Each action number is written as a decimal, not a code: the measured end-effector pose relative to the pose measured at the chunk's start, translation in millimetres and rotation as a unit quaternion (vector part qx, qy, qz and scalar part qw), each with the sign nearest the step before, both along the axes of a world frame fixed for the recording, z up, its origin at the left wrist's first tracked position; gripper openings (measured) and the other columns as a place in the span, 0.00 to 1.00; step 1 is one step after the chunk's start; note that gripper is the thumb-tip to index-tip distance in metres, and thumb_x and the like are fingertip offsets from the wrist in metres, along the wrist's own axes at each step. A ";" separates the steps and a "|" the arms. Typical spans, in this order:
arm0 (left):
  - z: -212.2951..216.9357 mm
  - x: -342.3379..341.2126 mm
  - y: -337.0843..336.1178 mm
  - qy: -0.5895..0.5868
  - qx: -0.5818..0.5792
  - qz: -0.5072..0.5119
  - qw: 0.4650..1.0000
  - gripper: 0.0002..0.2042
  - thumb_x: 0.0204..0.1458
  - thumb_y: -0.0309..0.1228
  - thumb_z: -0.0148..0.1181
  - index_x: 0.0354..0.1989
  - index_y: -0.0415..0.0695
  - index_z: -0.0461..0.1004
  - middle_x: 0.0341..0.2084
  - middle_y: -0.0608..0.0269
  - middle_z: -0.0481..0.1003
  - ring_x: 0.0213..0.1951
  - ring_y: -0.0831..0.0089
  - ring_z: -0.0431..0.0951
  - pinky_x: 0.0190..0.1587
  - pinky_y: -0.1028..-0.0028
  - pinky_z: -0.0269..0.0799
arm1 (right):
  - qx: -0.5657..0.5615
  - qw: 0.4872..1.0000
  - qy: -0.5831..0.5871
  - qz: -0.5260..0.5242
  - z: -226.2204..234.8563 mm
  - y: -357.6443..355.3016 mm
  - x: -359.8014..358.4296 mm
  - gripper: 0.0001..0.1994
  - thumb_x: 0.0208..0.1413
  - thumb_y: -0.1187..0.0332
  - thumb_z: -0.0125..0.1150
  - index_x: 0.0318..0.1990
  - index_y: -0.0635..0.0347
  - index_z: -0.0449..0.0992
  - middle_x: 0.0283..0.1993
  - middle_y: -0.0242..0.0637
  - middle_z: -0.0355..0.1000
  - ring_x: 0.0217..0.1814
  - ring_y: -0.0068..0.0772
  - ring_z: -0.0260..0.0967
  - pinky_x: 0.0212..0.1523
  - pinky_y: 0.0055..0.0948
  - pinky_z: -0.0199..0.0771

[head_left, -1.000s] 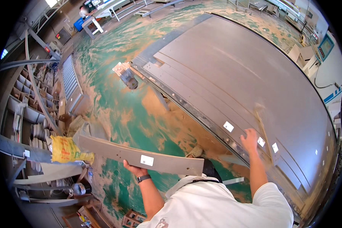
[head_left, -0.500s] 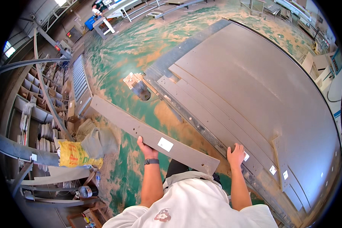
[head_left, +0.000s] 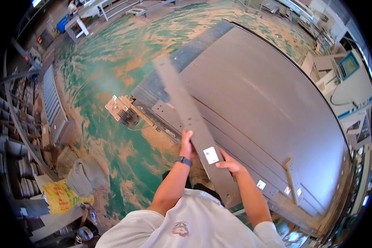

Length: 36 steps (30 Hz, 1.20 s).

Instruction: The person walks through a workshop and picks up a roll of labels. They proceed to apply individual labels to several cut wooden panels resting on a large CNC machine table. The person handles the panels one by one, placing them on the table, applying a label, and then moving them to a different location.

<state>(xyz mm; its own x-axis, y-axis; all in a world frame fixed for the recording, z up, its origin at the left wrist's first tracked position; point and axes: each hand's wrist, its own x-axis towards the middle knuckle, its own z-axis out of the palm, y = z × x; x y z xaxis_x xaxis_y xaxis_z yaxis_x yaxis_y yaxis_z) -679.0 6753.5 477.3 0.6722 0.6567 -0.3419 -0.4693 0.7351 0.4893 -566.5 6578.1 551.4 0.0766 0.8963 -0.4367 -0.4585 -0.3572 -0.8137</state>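
A long grey-brown board [head_left: 193,122] with drilled holes and a white label [head_left: 211,155] is held up in front of me, its far end blurred by motion. My left hand [head_left: 187,145] is closed on its left edge, thumb on top. My right hand [head_left: 230,162] grips the opposite edge beside the label, thumb over the face. Below and to the right lies a large grey sheet [head_left: 260,91], its near side cut into strips [head_left: 239,159] that bear white labels. A short narrow offcut [head_left: 293,182] rests on the strips.
The sheet lies on a machine bed [head_left: 146,89] with a motor [head_left: 128,117] at its left corner. A control screen [head_left: 348,65] stands at right. On the left are a yellow sack [head_left: 64,196], a grey sack [head_left: 87,177] and a roller conveyor [head_left: 53,97]. Sawdust covers the green floor [head_left: 124,165].
The board has swung clockwise and to the right, over the machine bed's edge. My right hand has left the strips and taken hold of the board's right edge. My view has turned rightward.
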 end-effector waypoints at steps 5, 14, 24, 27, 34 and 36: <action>-9.8 56.1 16.8 0.002 -0.005 -0.144 0.990 0.33 0.52 0.44 0.61 0.65 0.47 0.56 0.54 0.54 0.69 0.54 0.62 0.72 0.55 0.61 0.70 | -0.013 0.987 0.005 -0.162 -17.2 1.3 1.2 0.50 0.33 0.64 0.69 0.70 0.62 0.53 0.63 0.42 0.64 0.64 0.39 0.62 0.63 0.36 0.62; -40.6 -6.3 222.8 0.465 0.779 -0.243 0.344 0.26 0.50 0.51 0.60 0.51 0.46 0.74 0.52 0.55 0.71 0.57 0.58 0.67 0.65 0.53 0.53 | -0.082 0.930 0.073 -0.350 -39.9 -41.0 -2.5 0.43 0.34 0.64 0.63 0.65 0.64 0.60 0.54 0.43 0.70 0.52 0.41 0.69 0.55 0.35 0.69; -17.9 24.9 252.2 0.362 0.790 -0.416 0.267 0.30 0.46 0.65 0.56 0.32 0.45 0.79 0.28 0.54 0.78 0.38 0.55 0.77 0.43 0.56 0.70 | -0.084 0.914 0.093 -0.385 -16.1 -33.1 -0.3 0.38 0.38 0.61 0.60 0.62 0.62 0.62 0.51 0.45 0.70 0.49 0.42 0.69 0.49 0.38 0.72; 8.3 19.1 251.6 0.353 0.820 -0.355 0.278 0.28 0.44 0.65 0.58 0.24 0.49 0.79 0.25 0.55 0.78 0.32 0.53 0.77 0.36 0.59 0.71 | -0.092 0.912 0.096 -0.388 11.2 -22.2 1.5 0.37 0.40 0.60 0.60 0.62 0.61 0.62 0.51 0.45 0.70 0.48 0.41 0.69 0.48 0.38 0.72; 85.5 -61.7 324.1 0.394 0.821 -0.321 0.259 0.26 0.43 0.62 0.61 0.17 0.49 0.74 0.16 0.58 0.74 0.25 0.55 0.75 0.28 0.59 0.68 | -0.130 0.915 0.139 -0.357 46.1 -20.2 20.1 0.35 0.42 0.59 0.59 0.61 0.58 0.63 0.50 0.45 0.70 0.47 0.42 0.69 0.49 0.41 0.71; 113.3 -118.1 356.6 0.418 0.805 -0.312 0.283 0.24 0.43 0.59 0.63 0.16 0.48 0.74 0.16 0.58 0.73 0.25 0.56 0.74 0.27 0.60 0.68 | -0.129 0.913 0.141 -0.361 57.5 -18.0 19.5 0.35 0.42 0.60 0.59 0.62 0.59 0.63 0.51 0.45 0.70 0.49 0.42 0.69 0.50 0.41 0.71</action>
<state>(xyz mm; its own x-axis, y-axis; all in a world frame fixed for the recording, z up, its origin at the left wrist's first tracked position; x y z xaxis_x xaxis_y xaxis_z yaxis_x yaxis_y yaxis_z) -797.1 7110.1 590.6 0.9552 0.2565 -0.1473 0.2804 -0.9439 0.1745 -547.0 6560.1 608.8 0.4582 0.5223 -0.7192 -0.8286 -0.0418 -0.5583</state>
